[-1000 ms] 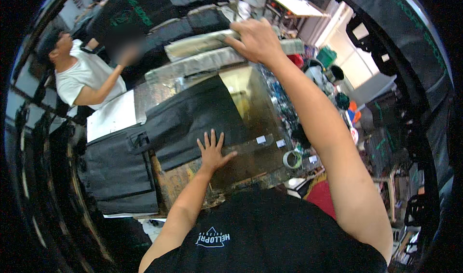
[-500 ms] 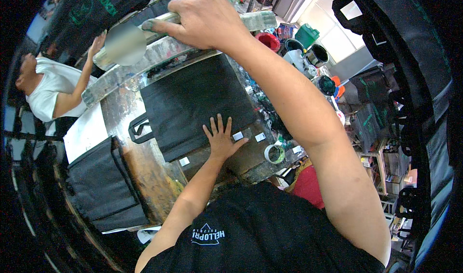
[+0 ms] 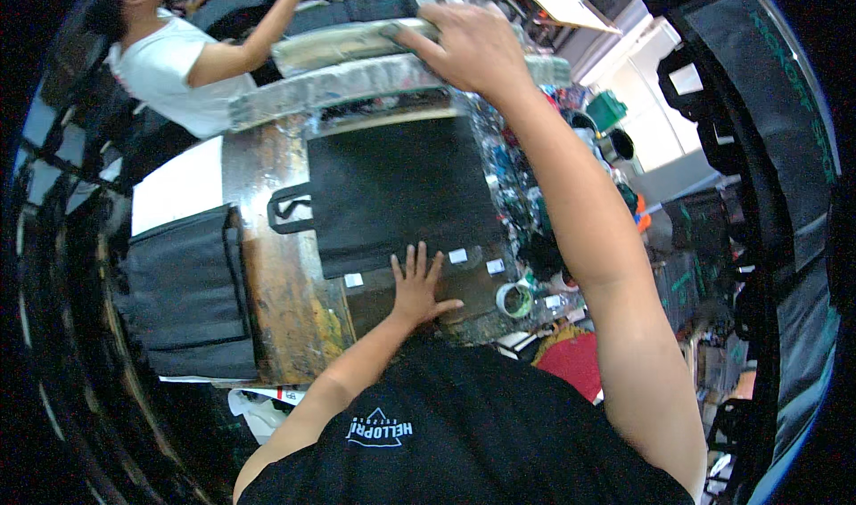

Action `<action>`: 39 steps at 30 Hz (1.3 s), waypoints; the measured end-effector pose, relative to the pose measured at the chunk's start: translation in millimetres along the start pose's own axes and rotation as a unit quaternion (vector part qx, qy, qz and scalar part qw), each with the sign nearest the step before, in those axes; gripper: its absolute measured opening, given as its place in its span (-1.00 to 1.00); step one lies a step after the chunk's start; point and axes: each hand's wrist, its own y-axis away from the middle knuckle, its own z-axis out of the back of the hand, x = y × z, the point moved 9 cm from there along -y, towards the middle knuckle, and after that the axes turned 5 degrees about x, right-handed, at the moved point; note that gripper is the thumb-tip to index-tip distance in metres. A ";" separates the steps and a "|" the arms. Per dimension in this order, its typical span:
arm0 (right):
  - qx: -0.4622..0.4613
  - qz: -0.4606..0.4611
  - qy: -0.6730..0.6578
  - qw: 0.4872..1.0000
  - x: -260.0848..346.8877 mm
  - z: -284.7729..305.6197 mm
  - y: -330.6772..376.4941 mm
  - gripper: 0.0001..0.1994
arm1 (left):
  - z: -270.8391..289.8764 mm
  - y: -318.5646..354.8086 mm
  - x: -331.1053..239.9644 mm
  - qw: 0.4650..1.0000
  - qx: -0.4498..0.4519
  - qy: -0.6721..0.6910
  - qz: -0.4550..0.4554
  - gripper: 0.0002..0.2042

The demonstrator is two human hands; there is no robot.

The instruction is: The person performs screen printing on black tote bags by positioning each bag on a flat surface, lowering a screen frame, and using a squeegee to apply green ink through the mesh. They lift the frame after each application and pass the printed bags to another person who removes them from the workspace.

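A flat black fabric bag [image 3: 401, 193] lies on the stained wooden worktable [image 3: 290, 300], its handle loop pointing left. My left hand [image 3: 416, 289] rests flat with fingers spread at the bag's near edge, fingertips on the fabric and palm on the board below. Small white squares [image 3: 457, 255] sit along that edge. At the far side, my right hand [image 3: 477, 50] is closed over the bar of a paint-stained frame [image 3: 357, 43], thumb on its near face. Another paint-smeared bar [image 3: 339, 89] runs just below it. The right fingertips are mostly hidden behind the frame.
Stacked black bags [image 3: 183, 295] and a white sheet [image 3: 178, 184] are at the left. A tape roll [image 3: 514, 300] lies right of my left hand. Cans [image 3: 616, 145] and a green container [image 3: 606, 111] crowd the right. A person in a white shirt [image 3: 183, 73] stands far left.
The view has turned, so the table looks straighter. My left hand has slid slightly nearer to me on the bag's edge. The other person's arm has risen. My right hand still grips the frame.
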 end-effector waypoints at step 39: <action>0.000 -0.007 0.023 1.000 41.8 -0.1 90.7 -0.49 | 294.1 24.2 67.0 0.558 -0.126 0.818 -0.064 0.00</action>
